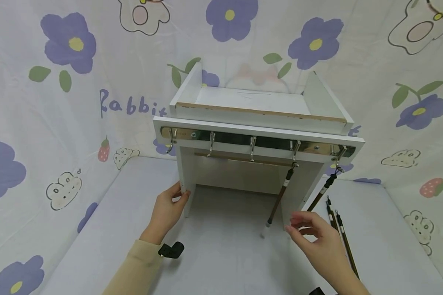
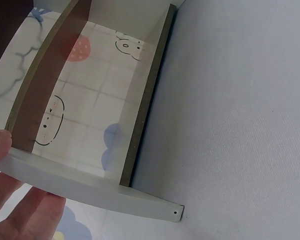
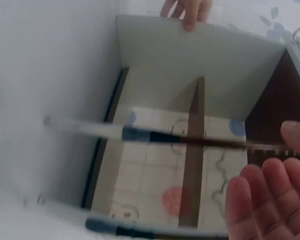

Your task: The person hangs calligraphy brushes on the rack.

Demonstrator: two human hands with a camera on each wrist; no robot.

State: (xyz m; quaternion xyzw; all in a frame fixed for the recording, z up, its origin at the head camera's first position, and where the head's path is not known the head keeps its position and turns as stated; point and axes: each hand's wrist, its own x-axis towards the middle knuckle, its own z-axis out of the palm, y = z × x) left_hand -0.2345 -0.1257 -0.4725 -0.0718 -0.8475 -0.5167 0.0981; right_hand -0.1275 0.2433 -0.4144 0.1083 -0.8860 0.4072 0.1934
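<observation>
A white rack (image 1: 258,127) stands on the table, with a row of metal hooks (image 1: 252,148) along its front bar. My left hand (image 1: 168,209) holds the edge of its left side panel (image 2: 90,187), thumb on one face and fingers on the other. One writing brush (image 1: 280,196) hangs by its loop from a hook right of centre. A second brush (image 1: 323,191) hangs from the rightmost hook, its lower part hidden behind my right hand (image 1: 319,241). That hand's fingers are loosely bent, thumb apart, beside the hanging brushes; a brush (image 3: 210,142) crosses close to the thumb in the right wrist view.
More brushes (image 1: 345,239) lie on the table right of the rack, partly behind my right hand. The rack's open top tray (image 1: 251,100) has raised sides. A patterned cloth (image 1: 107,53) hangs behind, and the table surface (image 1: 221,262) is pale.
</observation>
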